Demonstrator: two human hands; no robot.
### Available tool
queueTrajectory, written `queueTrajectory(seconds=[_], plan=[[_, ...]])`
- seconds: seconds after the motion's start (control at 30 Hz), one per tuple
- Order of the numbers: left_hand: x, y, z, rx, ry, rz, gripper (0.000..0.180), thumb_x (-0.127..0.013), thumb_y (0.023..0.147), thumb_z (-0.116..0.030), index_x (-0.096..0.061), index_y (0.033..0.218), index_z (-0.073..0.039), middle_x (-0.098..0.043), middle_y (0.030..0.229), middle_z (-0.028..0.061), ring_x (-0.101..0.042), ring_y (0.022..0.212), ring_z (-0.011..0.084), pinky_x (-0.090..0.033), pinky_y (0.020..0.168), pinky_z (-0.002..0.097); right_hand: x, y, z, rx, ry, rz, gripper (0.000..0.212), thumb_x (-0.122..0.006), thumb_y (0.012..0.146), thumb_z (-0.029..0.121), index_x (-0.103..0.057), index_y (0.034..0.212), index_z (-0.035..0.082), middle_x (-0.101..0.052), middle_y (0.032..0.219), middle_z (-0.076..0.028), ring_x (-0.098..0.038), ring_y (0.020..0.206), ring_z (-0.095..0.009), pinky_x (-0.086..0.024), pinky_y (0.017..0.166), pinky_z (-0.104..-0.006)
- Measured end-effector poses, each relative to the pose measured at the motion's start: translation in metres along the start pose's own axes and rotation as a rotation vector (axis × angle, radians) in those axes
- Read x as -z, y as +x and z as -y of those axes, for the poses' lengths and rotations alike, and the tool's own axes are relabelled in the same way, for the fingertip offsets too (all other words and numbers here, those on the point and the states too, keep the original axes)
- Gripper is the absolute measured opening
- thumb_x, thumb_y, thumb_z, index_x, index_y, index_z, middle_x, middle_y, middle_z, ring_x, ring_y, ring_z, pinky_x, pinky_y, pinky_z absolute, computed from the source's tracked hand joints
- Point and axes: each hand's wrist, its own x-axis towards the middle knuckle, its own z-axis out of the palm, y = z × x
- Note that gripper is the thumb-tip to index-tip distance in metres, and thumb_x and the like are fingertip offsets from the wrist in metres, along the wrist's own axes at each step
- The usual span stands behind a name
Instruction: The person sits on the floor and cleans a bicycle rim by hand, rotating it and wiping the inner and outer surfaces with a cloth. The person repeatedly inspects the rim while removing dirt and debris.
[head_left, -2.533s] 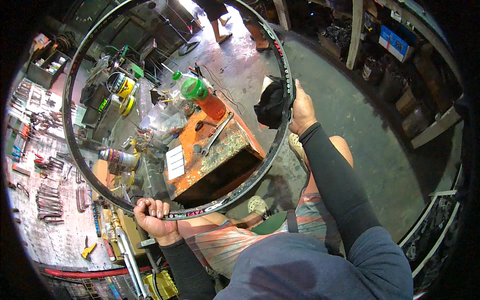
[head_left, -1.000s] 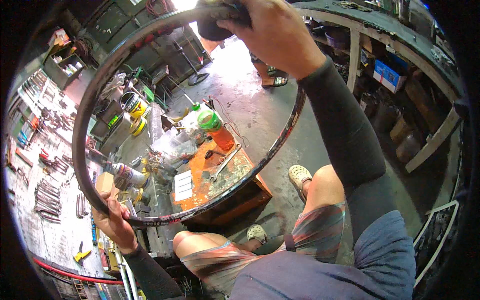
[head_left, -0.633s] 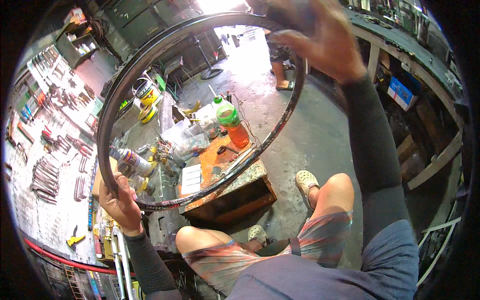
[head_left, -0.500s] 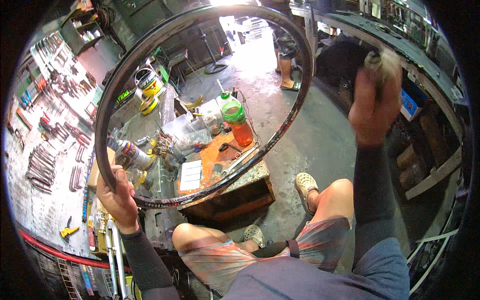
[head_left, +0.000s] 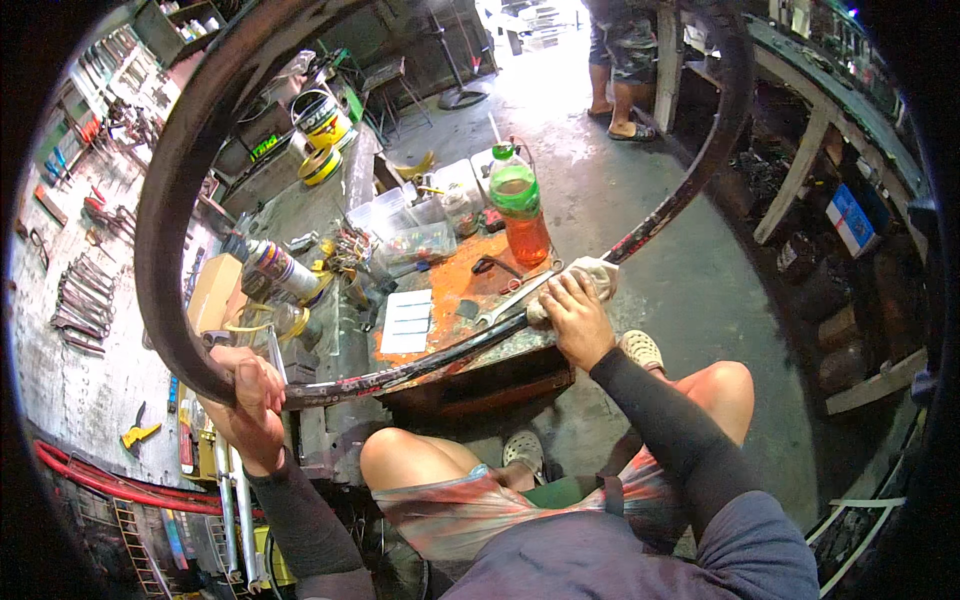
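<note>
A black bare bicycle rim [head_left: 160, 220] stands tilted in front of me, its near side low over the bench. My left hand [head_left: 245, 395] is closed around its lower left part, the thumb on the near face. A pale crumpled cloth [head_left: 598, 276] lies against the lower right of the rim. My right hand [head_left: 580, 320] presses this cloth onto the rim, fingers wrapped over it. Beyond the rim, a wrench [head_left: 515, 298] lies on the worn orange bench top [head_left: 450, 282] next to a white paper sheet [head_left: 407, 321].
A green-topped bottle of orange liquid [head_left: 522, 215] stands on the bench near clear plastic bins [head_left: 420, 243]. Spray cans [head_left: 280, 268] and a cardboard box [head_left: 215, 290] are at the left. Hand tools hang on the left board [head_left: 85, 300]. Another person's legs [head_left: 622, 90] show at the back.
My right hand has come down from the upper right and now holds the cloth against the rim. The rim has come nearer, looking larger. My left hand keeps its grip.
</note>
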Motion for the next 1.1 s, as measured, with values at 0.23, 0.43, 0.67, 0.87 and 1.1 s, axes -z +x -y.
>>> queueTrajectory(seconds=[0.23, 0.43, 0.67, 0.87, 1.1], plan=[[-0.002, 0.003, -0.011, -0.005, -0.031, -0.009, 0.037, -0.075, 0.11, -0.033, -0.051, 0.094, -0.009, -0.04, 0.066, -0.0025, -0.035, 0.047, 0.0068, -0.033, 0.043, 0.0266, -0.04, 0.017, 0.144, -0.127, 0.617, -0.014, 0.035, -0.064, 0.097, 0.007, -0.074, 0.129, 0.0, -0.074, 0.136, -0.023, -0.063, 0.134, -0.047, -0.042, 0.123, -0.0585], [0.009, -0.003, 0.001, 0.098, -0.026, -0.113, 0.04, -0.075, 0.11, -0.034, -0.047, 0.09, -0.012, -0.035, 0.061, -0.0047, -0.032, 0.043, 0.0067, -0.031, 0.042, 0.0263, 0.036, 0.069, 0.334, -0.144, 1.478, -0.062, 0.065, -0.067, 0.089, -0.013, -0.065, 0.152, 0.0, -0.066, 0.153, -0.025, -0.06, 0.148, -0.042, -0.045, 0.126, -0.0497], [0.0, -0.007, -0.001, 0.262, -0.001, -0.226, 0.039, -0.075, 0.111, -0.031, -0.047, 0.09, -0.015, -0.035, 0.061, -0.0059, -0.035, 0.044, 0.0065, -0.034, 0.042, 0.027, -0.033, 0.008, 0.174, 0.156, 0.752, 0.16, 0.054, -0.065, 0.097, 0.012, -0.066, 0.151, 0.007, -0.069, 0.147, -0.02, -0.066, 0.138, -0.04, -0.048, 0.122, -0.0527], [0.026, -0.037, 0.019, 0.308, -0.069, -0.352, 0.031, -0.076, 0.107, -0.028, -0.051, 0.096, -0.012, -0.038, 0.059, -0.0039, -0.039, 0.046, 0.0081, -0.037, 0.044, 0.0281, 0.012, -0.038, 0.023, 0.243, 0.179, 0.313, 0.058, -0.066, 0.094, 0.015, -0.066, 0.152, 0.01, -0.061, 0.163, -0.012, -0.048, 0.16, -0.031, -0.032, 0.135, -0.0524], [0.017, -0.035, 0.012, 0.28, -0.208, -0.293, 0.04, -0.08, 0.108, -0.037, -0.053, 0.094, -0.012, -0.039, 0.06, -0.005, -0.038, 0.045, 0.0068, -0.035, 0.042, 0.0265, 0.069, -0.026, -0.092, -0.977, 1.33, -0.781, 0.027, -0.051, 0.119, 0.016, -0.072, 0.132, 0.005, -0.08, 0.121, -0.005, -0.076, 0.105, -0.02, -0.061, 0.097, -0.0371]])
